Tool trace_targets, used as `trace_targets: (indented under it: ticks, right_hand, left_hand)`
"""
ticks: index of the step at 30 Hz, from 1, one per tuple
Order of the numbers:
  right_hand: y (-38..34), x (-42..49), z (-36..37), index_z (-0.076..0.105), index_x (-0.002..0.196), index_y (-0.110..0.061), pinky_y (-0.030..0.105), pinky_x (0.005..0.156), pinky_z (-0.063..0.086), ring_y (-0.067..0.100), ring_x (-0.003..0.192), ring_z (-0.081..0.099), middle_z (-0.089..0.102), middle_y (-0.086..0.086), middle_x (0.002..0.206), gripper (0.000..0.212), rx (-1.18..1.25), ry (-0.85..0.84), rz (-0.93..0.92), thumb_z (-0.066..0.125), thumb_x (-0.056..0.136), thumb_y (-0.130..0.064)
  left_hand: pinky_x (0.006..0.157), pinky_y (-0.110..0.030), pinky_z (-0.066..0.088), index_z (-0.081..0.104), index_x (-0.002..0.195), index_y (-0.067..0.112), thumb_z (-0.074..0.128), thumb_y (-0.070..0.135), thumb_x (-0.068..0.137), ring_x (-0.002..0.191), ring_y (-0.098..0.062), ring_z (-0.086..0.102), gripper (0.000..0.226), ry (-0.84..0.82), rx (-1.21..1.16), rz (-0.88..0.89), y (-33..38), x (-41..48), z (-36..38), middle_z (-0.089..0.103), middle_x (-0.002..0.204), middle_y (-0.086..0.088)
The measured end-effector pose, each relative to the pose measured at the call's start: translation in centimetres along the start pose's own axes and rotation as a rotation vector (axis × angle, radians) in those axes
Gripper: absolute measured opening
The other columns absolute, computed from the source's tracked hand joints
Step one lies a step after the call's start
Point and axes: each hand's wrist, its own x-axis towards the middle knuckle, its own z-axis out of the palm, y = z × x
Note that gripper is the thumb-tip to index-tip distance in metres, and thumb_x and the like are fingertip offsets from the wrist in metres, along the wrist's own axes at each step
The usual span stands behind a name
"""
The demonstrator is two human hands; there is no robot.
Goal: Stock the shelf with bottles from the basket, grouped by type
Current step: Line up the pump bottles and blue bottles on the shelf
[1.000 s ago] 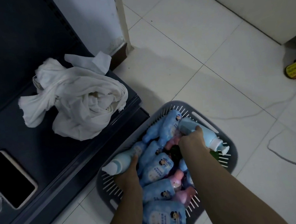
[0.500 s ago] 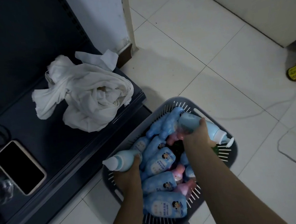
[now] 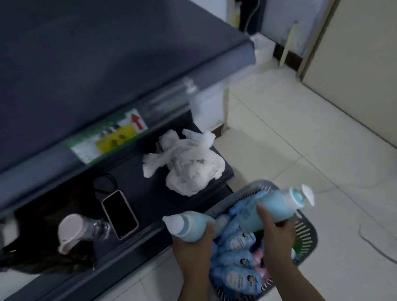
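Bottles, pale blue, are gripped one per hand: left hand point(image 3: 194, 245), right hand point(image 3: 276, 227), above basket point(image 3: 307, 234). Lower shelf point(image 3: 149, 203) is crowded w/ phone point(image 3: 120, 214) & cloth point(image 3: 189, 165); knocking them is risked.

A shop: dark retail shelf point(image 3: 112, 69) with price-label strip point(image 3: 109, 138), tiled floor point(image 3: 300, 140).

Lower shelf point(image 3: 154, 203): cloth point(image 3: 189, 165), phone point(image 3: 120, 213), water btl point(image 3: 84, 231).
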Motion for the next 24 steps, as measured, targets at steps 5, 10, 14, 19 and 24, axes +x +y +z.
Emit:
trace_targets:
  ticks: [5,10,14,19,24]
  right_hand:
    - [-7.1,-5.8,1.8,0.047,0.124,-0.005,0.041,0.086,0.049,0.031,0.102,0.059,0.06,0.013,0.109,0.063,-0.186,-0.319,-0.279,0.08,0.07,-0.006]
    - [-14.4,-13.1,4.5,0.043,0.109,-0.034,0.026,0.073,0.049,0.007,0.087,0.058,0.056,-0.011,0.1,0.063,-0.241,-0.757,-0.508,0.085,0.063,-0.026]
    - [-17.3,-18.5,7.9,0.041,0.098,-0.044,0.019,0.068,0.049,0.001,0.085,0.058,0.057,-0.017,0.095,0.062,-0.265,-0.933,-0.618,0.071,0.046,-0.055]
    - [-18.3,-25.3,12.2,0.046,0.108,-0.043,0.014,0.066,0.049,-0.006,0.083,0.061,0.06,-0.02,0.096,0.068,-0.192,-1.119,-0.649,0.078,0.048,-0.041]
    - [-16.7,-32.7,16.7,0.048,0.109,-0.037,0.022,0.07,0.049,0.001,0.086,0.061,0.062,-0.017,0.098,0.061,-0.201,-1.242,-0.694,0.085,0.064,-0.019]
  left_hand:
    - [0.074,-0.036,0.058,0.053,0.117,0.005,0.083,0.0,0.063,0.088,-0.024,0.06,0.062,0.137,-0.177,0.124,7.6,-4.7,-4.4,0.06,0.106,-0.01]
    - [0.076,-0.025,0.044,0.054,0.109,0.011,0.086,0.007,0.059,0.088,-0.017,0.057,0.059,0.221,-0.144,0.341,14.4,-8.2,-10.8,0.06,0.093,0.002]
    - [0.076,-0.023,0.044,0.053,0.104,0.018,0.087,0.013,0.059,0.086,-0.011,0.057,0.057,0.361,-0.161,0.429,18.3,-9.8,-16.8,0.058,0.089,0.013]
    - [0.068,-0.022,0.044,0.051,0.085,0.029,0.088,0.021,0.057,0.076,-0.008,0.06,0.047,0.517,-0.166,0.481,21.3,-10.4,-25.4,0.061,0.08,0.012]
    - [0.059,-0.012,0.045,0.055,0.09,0.023,0.087,0.019,0.06,0.074,-0.002,0.059,0.044,0.59,-0.148,0.539,22.0,-9.9,-34.5,0.062,0.081,0.01]
